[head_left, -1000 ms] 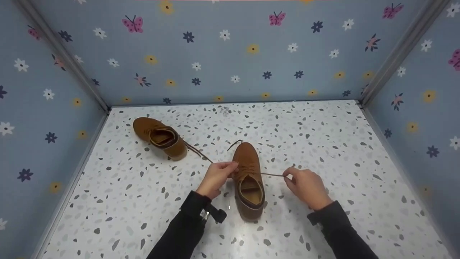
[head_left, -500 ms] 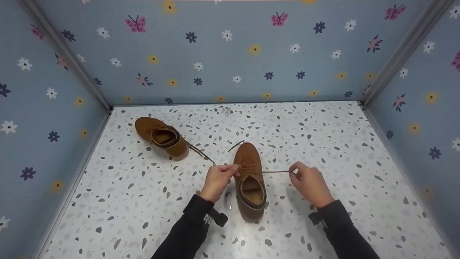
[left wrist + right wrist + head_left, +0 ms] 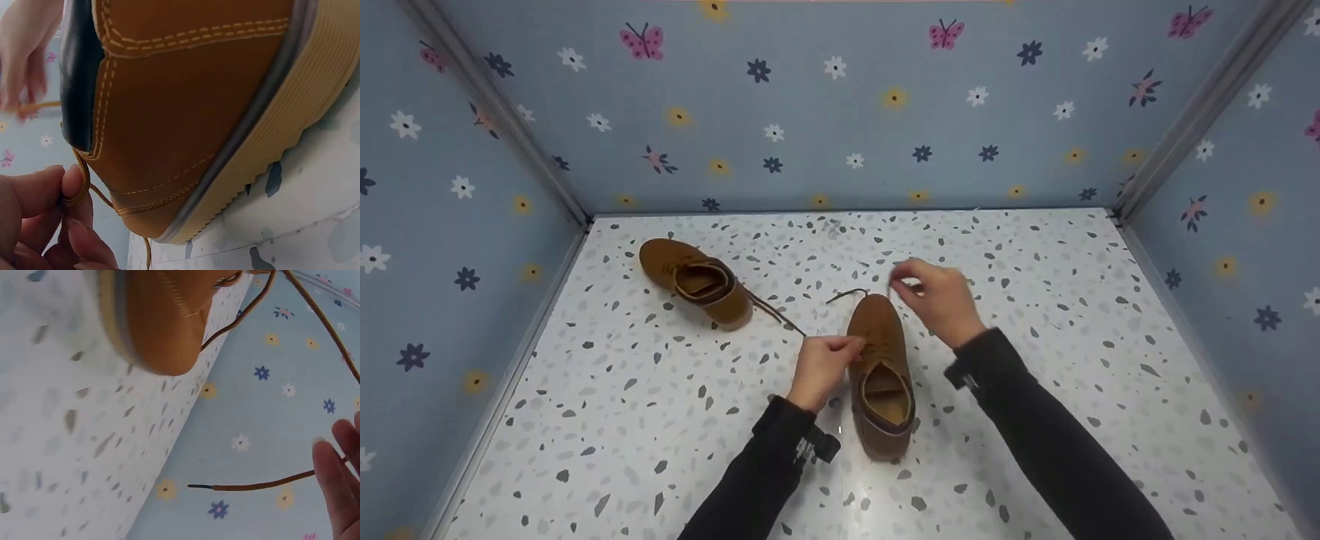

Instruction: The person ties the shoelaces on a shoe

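Observation:
A brown lace-up shoe point(image 3: 876, 319) stands on the speckled surface, toe pointing away. At its left side my left hand point(image 3: 819, 369) pinches a shoelace near the eyelets; in the left wrist view that lace point(image 3: 85, 174) bends round between thumb and finger. Out past the toe on the right, my right hand point(image 3: 941, 304) pinches the other lace between thumb and fingers. In the right wrist view this lace point(image 3: 326, 323) runs up from the shoe to the hand, and its free end point(image 3: 253, 486) dangles beyond the fingertips.
A matching brown shoe point(image 3: 664, 262) lies at an angle to the left, its laces point(image 3: 776, 311) trailing toward my left hand. Blue flowered panels point(image 3: 840, 105) enclose the white speckled surface point(image 3: 997, 465) at the back and both sides.
My right hand has swung from the shoe's right side forward and leftward to beyond the toe, carrying its lace. The left hand keeps its pinch beside the shoe, nearly still.

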`<move>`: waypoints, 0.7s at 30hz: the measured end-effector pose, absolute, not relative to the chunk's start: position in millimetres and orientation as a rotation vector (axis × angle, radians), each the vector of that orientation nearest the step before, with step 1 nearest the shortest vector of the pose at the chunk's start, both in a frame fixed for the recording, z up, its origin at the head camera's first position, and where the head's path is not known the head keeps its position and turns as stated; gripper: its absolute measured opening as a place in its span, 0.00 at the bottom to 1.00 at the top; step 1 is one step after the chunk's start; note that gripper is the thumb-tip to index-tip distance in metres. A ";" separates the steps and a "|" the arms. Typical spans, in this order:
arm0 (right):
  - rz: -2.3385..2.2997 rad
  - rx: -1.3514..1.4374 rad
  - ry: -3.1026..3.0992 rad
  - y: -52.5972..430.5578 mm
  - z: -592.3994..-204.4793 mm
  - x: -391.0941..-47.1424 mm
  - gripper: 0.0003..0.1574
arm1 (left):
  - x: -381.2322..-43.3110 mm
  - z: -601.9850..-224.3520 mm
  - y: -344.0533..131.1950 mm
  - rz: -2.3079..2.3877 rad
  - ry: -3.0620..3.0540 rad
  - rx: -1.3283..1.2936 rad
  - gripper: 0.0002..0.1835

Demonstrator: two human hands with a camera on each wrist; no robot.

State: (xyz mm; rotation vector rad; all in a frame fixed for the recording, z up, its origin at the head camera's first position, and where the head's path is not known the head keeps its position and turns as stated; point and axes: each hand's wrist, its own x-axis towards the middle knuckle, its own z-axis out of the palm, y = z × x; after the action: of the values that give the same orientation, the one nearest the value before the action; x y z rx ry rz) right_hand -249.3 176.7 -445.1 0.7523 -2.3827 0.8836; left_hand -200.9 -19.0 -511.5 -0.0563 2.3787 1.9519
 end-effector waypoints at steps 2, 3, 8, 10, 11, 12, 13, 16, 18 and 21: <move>0.835 0.944 -2.473 153.1 -436.9 -262.1 0.09 | -201.7 -511.6 -19.7 1.940 2.388 -0.051 0.09; 0.800 1.027 -2.533 143.5 -434.1 -266.4 0.14 | -202.1 -511.7 -20.1 1.935 2.388 -0.045 0.09; 0.693 1.148 -2.781 125.0 -425.8 -272.7 0.32 | -202.9 -512.6 -21.7 1.913 2.377 -0.003 0.10; 0.692 1.074 -2.819 130.2 -423.5 -269.0 0.27 | -202.7 -513.6 -22.5 1.905 2.377 -0.005 0.10; 0.688 1.041 -2.827 134.5 -422.8 -265.7 0.21 | -202.5 -513.9 -23.0 1.897 2.381 -0.014 0.11; 0.684 1.015 -2.838 139.3 -422.8 -261.7 0.16 | -202.2 -514.1 -23.6 1.890 2.383 -0.022 0.11; 0.674 0.994 -2.851 144.2 -423.1 -256.5 0.11 | -202.0 -514.5 -24.4 1.886 2.384 -0.029 0.11; 0.673 0.962 -2.878 157.0 -428.9 -237.7 0.04 | -202.4 -513.6 -26.1 1.888 2.368 -0.049 0.12; 0.708 0.937 -2.882 161.0 -437.0 -223.1 0.03 | -203.2 -512.2 -26.9 1.886 2.351 -0.051 0.13; 0.757 0.873 -2.864 159.5 -452.1 -202.3 0.06 | -204.9 -509.8 -28.0 1.862 2.331 -0.055 0.13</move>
State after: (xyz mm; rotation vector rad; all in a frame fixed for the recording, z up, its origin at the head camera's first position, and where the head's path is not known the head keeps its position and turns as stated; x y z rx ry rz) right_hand -202.3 159.5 -452.1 0.8733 -2.8643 0.7566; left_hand -204.9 -28.0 -509.8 -0.0545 2.3310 1.8621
